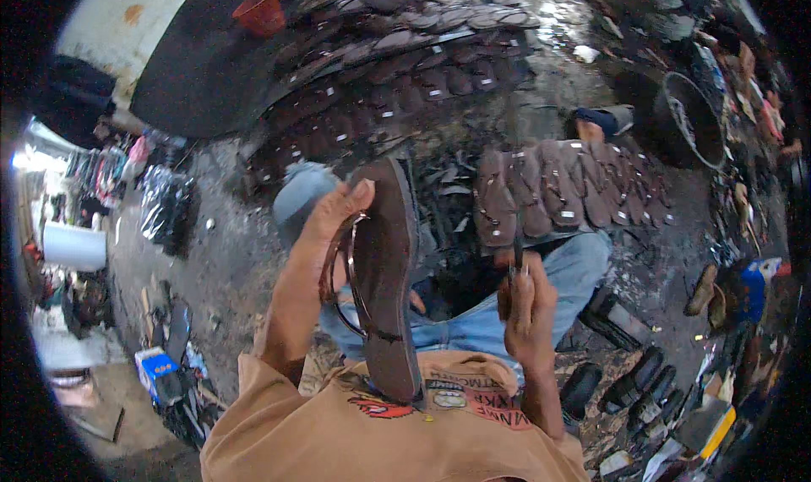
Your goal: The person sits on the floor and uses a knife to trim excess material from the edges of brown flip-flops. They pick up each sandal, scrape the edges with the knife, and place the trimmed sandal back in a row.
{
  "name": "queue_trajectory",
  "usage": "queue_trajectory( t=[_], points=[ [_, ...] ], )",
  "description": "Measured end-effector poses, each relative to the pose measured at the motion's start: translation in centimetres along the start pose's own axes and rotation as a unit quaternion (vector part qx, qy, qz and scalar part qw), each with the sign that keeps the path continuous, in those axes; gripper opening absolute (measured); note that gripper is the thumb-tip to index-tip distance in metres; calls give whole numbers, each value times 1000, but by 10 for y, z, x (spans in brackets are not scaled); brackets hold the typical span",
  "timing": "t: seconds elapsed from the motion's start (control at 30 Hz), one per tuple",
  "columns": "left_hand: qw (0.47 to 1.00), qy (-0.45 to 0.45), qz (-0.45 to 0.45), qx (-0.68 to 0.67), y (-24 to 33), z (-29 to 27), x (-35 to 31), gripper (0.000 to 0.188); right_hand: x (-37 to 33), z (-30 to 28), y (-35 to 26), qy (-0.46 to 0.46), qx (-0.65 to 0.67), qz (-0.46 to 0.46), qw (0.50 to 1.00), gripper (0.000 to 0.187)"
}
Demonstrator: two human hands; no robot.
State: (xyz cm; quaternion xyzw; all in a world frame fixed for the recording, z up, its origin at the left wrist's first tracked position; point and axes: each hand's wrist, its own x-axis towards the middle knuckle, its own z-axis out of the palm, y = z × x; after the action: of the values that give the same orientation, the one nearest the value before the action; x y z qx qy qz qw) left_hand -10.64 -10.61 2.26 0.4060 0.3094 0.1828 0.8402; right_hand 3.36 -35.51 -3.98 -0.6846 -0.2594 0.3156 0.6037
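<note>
My left hand (331, 224) grips a dark brown flip-flop (385, 258) by its edge, thumb on the footbed near the upper end. The sandal stands nearly upright in front of my chest, its shiny thong strap facing left and its lower end against my shirt. In my right hand (529, 309), closed in a fist over my right thigh, is a knife (518, 245) with a thin, dark blade pointing up and away. The blade is apart from the sandal. A row of finished-looking brown flip-flops (559, 186) lies just beyond my right knee.
Long rows of brown sandals (389, 93) lie farther off beside a large black sheet (211, 68) and a red pot (260, 12). Dark offcuts lie between my legs. A black bucket (693, 119) stands at the far right, with black sandals (634, 381) near my right side.
</note>
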Motion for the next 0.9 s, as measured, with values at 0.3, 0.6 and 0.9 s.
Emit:
queue_trajectory(
  t=[0.3,0.6,0.9],
  points=[
    [989,98,2,-111,-27,-20,-34,38,-128,2,61,-158,-194,-60,966,27],
    [987,146,-30,67,-14,4,-36,41,-54,37,57,-126,-224,54,965,27],
    [984,106,-43,140,-7,8,-28,44,113,63,5,-185,-176,-77,964,30]
  ],
)
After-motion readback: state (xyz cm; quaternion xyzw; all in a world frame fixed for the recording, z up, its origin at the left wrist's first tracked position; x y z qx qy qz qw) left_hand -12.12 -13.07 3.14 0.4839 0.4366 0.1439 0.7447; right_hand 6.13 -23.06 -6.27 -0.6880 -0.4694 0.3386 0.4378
